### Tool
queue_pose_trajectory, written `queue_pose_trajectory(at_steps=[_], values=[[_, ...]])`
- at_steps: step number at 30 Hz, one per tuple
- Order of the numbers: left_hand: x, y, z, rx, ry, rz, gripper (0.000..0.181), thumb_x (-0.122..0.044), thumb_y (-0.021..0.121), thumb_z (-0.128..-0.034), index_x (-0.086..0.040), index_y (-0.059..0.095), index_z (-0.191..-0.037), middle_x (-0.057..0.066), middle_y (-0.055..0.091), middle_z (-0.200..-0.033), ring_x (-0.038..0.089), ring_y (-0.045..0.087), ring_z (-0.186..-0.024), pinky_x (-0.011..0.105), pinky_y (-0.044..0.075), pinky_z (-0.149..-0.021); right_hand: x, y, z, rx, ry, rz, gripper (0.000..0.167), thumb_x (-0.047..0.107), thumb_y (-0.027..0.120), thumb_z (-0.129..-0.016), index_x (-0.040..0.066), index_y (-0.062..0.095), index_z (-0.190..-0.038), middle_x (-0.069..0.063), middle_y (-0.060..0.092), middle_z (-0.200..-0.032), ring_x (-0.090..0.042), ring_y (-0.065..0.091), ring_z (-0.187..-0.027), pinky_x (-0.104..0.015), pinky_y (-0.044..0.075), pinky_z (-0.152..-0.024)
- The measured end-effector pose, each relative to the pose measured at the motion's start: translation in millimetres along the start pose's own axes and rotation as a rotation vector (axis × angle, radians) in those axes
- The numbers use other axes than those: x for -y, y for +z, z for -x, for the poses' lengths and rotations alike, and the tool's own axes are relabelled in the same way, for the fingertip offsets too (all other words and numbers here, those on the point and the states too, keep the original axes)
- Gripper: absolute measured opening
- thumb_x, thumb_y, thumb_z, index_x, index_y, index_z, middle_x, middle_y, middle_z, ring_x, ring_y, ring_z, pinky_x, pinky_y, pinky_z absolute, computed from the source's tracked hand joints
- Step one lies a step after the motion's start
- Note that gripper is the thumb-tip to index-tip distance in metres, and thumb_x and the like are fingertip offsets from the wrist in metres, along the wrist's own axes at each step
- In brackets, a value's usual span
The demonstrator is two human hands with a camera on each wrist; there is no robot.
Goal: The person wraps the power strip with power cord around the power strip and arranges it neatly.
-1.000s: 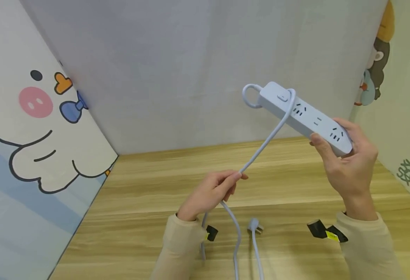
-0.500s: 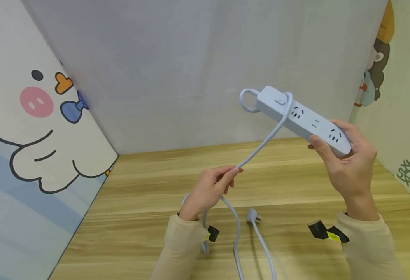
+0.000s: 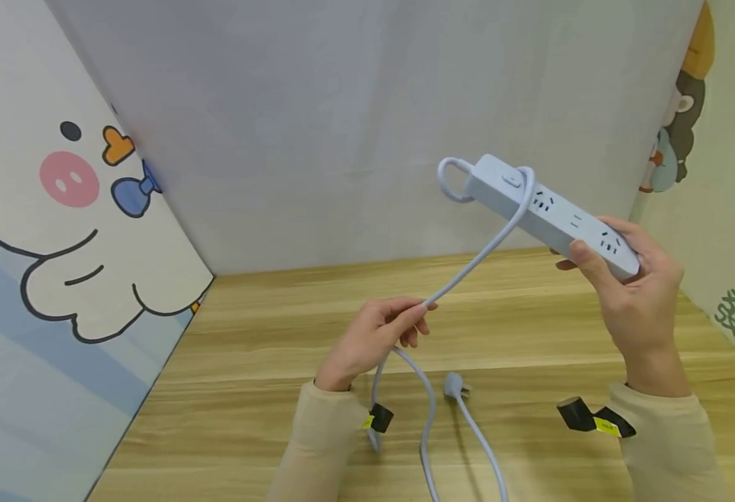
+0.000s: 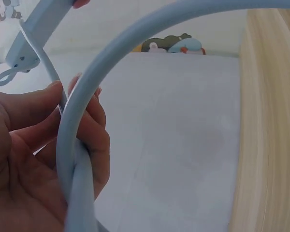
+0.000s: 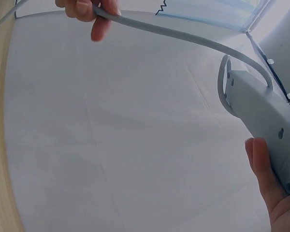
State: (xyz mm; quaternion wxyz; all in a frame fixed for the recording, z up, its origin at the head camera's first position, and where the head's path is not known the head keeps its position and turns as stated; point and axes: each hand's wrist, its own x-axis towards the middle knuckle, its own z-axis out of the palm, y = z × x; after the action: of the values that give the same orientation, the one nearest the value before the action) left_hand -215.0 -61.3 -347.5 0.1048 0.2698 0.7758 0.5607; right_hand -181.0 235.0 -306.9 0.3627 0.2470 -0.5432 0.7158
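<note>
Plug: has shifted a touch farther from the person since a second ago, and its end of the cord now slants more to the right on its way out of view. Pins point right. Can't tell if it actually touches the counter.
Strip: pretty much where it was, held up over the counter and tilted, switch end up and to the left. Sockets face the head camera; the right wrist view gets the back, keyhole slot and all.
Right hand: clamped on the lower end of the strip, thumb along the near edge, other fingers round the far side.
Left hand: pinching the cord by thumb and forefinger, well apart from the right one.
Cord: small loop at the switch end, then round the strip just beside the switch, then down to the left hand. Past the pinch it hangs in loose bends.
Counter: light wood grain.
Walls: plain pale sheet at the back, cartoon panels on both sides.
Sleeves: beige, black bit with a yellow tag by each cuff.
</note>
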Motion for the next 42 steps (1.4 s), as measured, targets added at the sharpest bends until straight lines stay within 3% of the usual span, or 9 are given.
queue_pose_trajectory(at_steps=[7, 11, 16, 21, 27, 29, 34, 37, 42], values=[[1.8, 3.9, -2.5, -0.034, -0.034, -0.026, 0.026, -0.023, 0.057, -0.1055, -0.007, 0.073, -0.118, 0.012, 0.071, -0.094, 0.018, 0.068, -0.077, 0.028, 0.059, -0.074, 3, 1, 0.9, 0.049, 0.022, -0.042, 0.033, -0.022, 0.059, -0.087, -0.020, 0.060, -0.120, -0.019, 0.071, -0.109, -0.019, 0.074, -0.076, -0.024, 0.061, -0.076], [4.3, 4.7, -2.8, -0.046, -0.046, -0.033, 0.024, -0.026, 0.060, -0.1041, -0.010, 0.075, -0.114, 0.009, 0.072, -0.093, 0.022, 0.070, -0.080, 0.031, 0.060, -0.078, 7, -1, 3.2, 0.129, 0.077, -0.083, 0.032, -0.024, 0.054, -0.088, -0.021, 0.058, -0.120, -0.021, 0.070, -0.112, -0.022, 0.075, -0.081, -0.026, 0.061, -0.076], [8.9, 5.2, -5.1, -0.111, -0.072, -0.027, 0.024, -0.029, 0.064, -0.1017, -0.010, 0.076, -0.110, 0.010, 0.072, -0.089, 0.016, 0.069, -0.074, 0.035, 0.061, -0.076, 8, -8, 6.0, 0.296, 0.134, -0.079, 0.034, -0.025, 0.048, -0.088, -0.020, 0.059, -0.120, -0.020, 0.072, -0.110, -0.023, 0.075, -0.081, -0.026, 0.061, -0.074], [12.4, 5.2, -7.6, -0.272, -0.106, -0.007, 0.023, -0.024, 0.070, -0.0979, -0.004, 0.076, -0.105, 0.012, 0.070, -0.080, 0.012, 0.066, -0.063, 0.034, 0.060, -0.067, 5, -20, 6.5, 0.527, 0.161, -0.026, 0.041, -0.028, 0.048, -0.083, -0.018, 0.060, -0.121, -0.016, 0.075, -0.100, -0.020, 0.071, -0.075, -0.025, 0.058, -0.070], [8.9, 3.2, -7.9, -0.446, -0.070, -0.029, 0.026, -0.028, 0.076, -0.0927, -0.004, 0.077, -0.098, 0.008, 0.070, -0.072, 0.016, 0.064, -0.056, 0.025, 0.054, -0.056, 14, -29, 6.9, 0.749, 0.280, 0.283, 0.047, -0.020, 0.066, -0.083, 0.001, 0.064, -0.125, 0.000, 0.071, -0.092, -0.014, 0.063, -0.067, -0.026, 0.051, -0.054], [6.6, 2.6, -6.9, -0.466, -0.038, -0.025, 0.027, -0.033, 0.077, -0.0915, -0.005, 0.077, -0.093, 0.008, 0.066, -0.068, 0.016, 0.062, -0.054, 0.023, 0.051, -0.054, 18, -27, 6.6, 0.808, 0.314, 0.401, 0.044, -0.012, 0.072, -0.085, 0.009, 0.067, -0.123, 0.002, 0.069, -0.092, -0.013, 0.062, -0.067, -0.026, 0.051, -0.052], [-1.8, 2.6, -2.4, -0.473, 0.039, 0.023, 0.022, -0.028, 0.078, -0.0915, -0.007, 0.074, -0.089, 0.003, 0.059, -0.062, 0.012, 0.055, -0.051, 0.020, 0.044, -0.050, 20, -18, 4.8, 0.942, 0.289, 0.555, 0.036, 0.007, 0.079, -0.087, 0.025, 0.069, -0.116, 0.008, 0.071, -0.095, -0.008, 0.065, -0.075, -0.024, 0.053, -0.062], [-6.9, 3.1, 0.5, -0.453, 0.063, 0.060, 0.020, -0.026, 0.077, -0.0925, -0.007, 0.073, -0.090, -0.001, 0.057, -0.063, 0.012, 0.053, -0.053, 0.021, 0.043, -0.052, 18, -14, 5.3, 0.973, 0.253, 0.597, 0.032, 0.013, 0.080, -0.088, 0.028, 0.069, -0.114, 0.013, 0.071, -0.094, -0.006, 0.065, -0.078, -0.022, 0.053, -0.066], [-15.7, 6.3, 4.9, -0.432, 0.109, 0.086, 0.017, -0.025, 0.072, -0.0963, -0.008, 0.074, -0.098, 0.004, 0.058, -0.067, 0.012, 0.052, -0.055, 0.022, 0.043, -0.053, 14, -8, 8.7, 0.917, 0.210, 0.727, 0.028, 0.020, 0.081, -0.087, 0.023, 0.070, -0.113, 0.014, 0.070, -0.091, -0.001, 0.062, -0.073, -0.021, 0.050, -0.062]])
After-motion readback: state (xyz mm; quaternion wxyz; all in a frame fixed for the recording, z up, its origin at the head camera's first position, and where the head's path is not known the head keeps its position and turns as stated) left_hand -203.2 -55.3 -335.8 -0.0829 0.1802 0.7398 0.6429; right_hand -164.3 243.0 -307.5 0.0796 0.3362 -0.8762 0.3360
